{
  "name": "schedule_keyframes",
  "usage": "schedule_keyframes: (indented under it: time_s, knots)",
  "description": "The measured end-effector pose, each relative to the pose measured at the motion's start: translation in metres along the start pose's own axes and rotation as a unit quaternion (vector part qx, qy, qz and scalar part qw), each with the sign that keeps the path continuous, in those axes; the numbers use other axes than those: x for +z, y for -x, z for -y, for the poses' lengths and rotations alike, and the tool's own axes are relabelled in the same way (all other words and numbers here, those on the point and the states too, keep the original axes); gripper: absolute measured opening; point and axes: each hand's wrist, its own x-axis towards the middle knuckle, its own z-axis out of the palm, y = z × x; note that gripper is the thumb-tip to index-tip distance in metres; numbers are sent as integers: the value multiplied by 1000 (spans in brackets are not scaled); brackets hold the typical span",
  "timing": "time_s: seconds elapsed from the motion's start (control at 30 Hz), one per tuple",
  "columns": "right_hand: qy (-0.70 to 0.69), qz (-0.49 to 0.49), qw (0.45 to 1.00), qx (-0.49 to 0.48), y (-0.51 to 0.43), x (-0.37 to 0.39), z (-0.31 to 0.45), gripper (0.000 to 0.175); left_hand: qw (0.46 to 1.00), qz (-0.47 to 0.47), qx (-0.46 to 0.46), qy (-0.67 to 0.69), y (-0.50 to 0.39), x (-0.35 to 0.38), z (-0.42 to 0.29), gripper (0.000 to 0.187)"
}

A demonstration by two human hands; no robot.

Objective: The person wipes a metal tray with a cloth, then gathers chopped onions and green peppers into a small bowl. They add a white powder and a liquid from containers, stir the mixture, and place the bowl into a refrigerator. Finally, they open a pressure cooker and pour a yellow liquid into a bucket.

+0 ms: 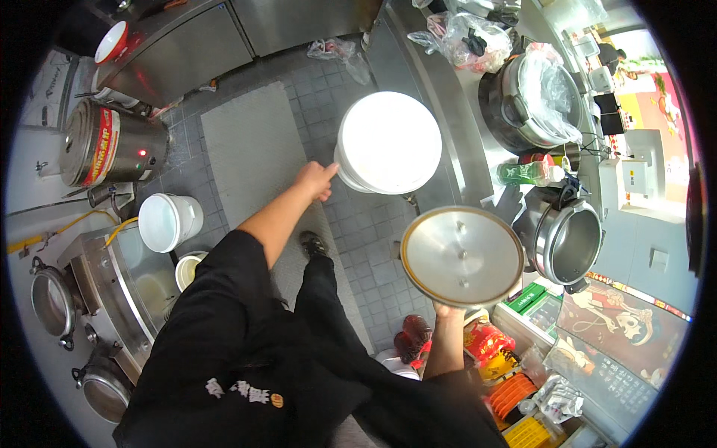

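My left hand (318,181) is at the near left edge of a white plastic bucket (390,143), its fingers curled in and the index finger at the bucket's side. The bucket's top looks bright white; whether that is a lid or its contents I cannot tell. On the right, a round metal pressure cooker lid (463,256) with a brownish gasket rim is held with its inner face up. My other hand (450,311) grips it from below at its near edge, the fingers hidden under it. Just right of the lid stands an open steel pressure cooker pot (575,246).
A steel counter (448,112) along the right carries a large pot (512,106) with plastic bags and a green bottle (524,173). Another white bucket (168,222) stands left beside a steel cooking unit. A grey mat (257,140) lies on the tiled floor. Packets and red bottles are near right.
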Motion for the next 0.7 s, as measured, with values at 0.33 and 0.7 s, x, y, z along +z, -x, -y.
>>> schedule_keyframes:
  time_s: [0.33,0.7]
  knots:
    - [-9,-31,999,-7,2,-14,14,51,993,-73,-10,-94,-32,51,-64,31]
    - [39,-24,991,126,-90,21,-18,51,963,-186,-79,181,124,-141,186,34]
